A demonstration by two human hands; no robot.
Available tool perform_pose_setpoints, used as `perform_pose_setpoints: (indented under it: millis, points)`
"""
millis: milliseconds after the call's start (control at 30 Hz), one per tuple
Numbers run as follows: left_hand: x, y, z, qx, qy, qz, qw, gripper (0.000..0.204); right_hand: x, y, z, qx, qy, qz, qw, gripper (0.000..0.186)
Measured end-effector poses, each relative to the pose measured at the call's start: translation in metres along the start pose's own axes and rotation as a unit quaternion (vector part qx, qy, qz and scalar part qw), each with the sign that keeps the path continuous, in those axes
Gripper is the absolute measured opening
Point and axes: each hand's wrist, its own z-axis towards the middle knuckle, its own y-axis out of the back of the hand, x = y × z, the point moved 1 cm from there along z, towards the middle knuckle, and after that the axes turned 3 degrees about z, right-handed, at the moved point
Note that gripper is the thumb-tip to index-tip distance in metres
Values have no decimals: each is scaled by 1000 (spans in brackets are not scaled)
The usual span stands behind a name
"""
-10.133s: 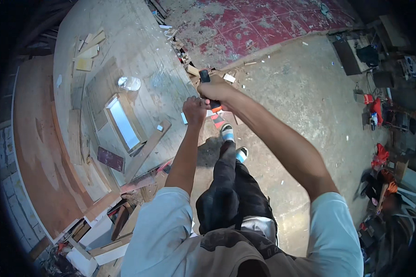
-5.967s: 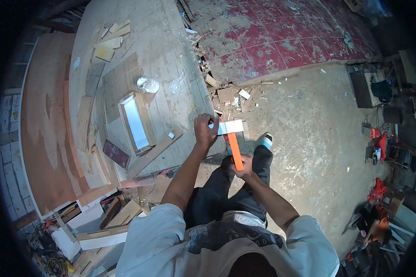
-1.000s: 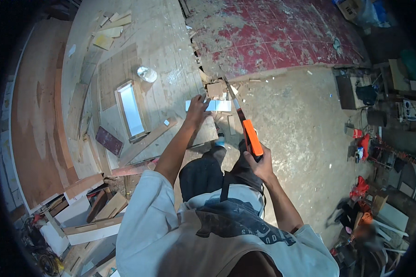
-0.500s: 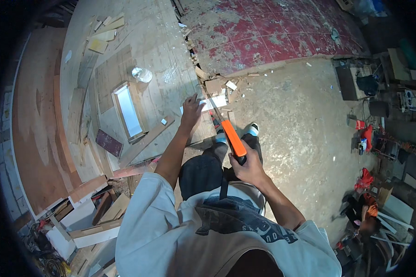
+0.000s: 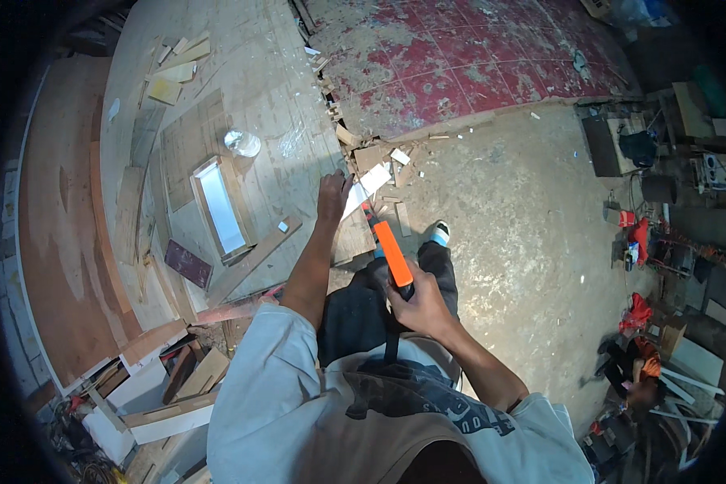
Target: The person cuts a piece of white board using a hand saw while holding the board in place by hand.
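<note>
Orange and black mark the saw handle (image 5: 392, 253) that we grip firmly in our right hand (image 5: 421, 305), fingers closed around its lower end. The thin blade runs up from it to the white strip (image 5: 373, 180), appearing to cross it just beside our left hand (image 5: 334, 196); its far end is hard to make out. The strip lies aslant at the counter (image 5: 286, 89)'s right edge, near the corner closest to us, with one end jutting past that edge. Our left hand is on the strip's other end, fingers bent; we cannot tell whether they clasp it or only press down.

Toward the near edge, left of our left hand, a wooden plank (image 5: 250, 263) slants, a small white block (image 5: 283, 227) resting on it. Beyond the plank lies a shallow wooden frame (image 5: 238, 194) with a white inside, and beside its far end a clear container (image 5: 243, 143). A dark red panel (image 5: 188, 264) sits nearer the left edge. Offcuts (image 5: 402, 156) are scattered on the floor (image 5: 524, 226) beside the right edge.
</note>
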Motion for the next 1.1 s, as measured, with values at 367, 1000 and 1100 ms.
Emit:
perform_pose_setpoints:
  millis: [367, 1000, 1100]
  points:
    - [-11, 19, -4, 116, -125, 29, 985, 31, 0, 1, 2, -4, -11, 7, 1000, 37]
    - [11, 31, -14, 175, -124, -17, 977, 53, 23, 11, 1, 2, -8, 3, 1000, 38]
    - [13, 31, -14, 186, -123, -19, 975, 53, 22, 11, -4, 9, -14, 7, 1000, 40]
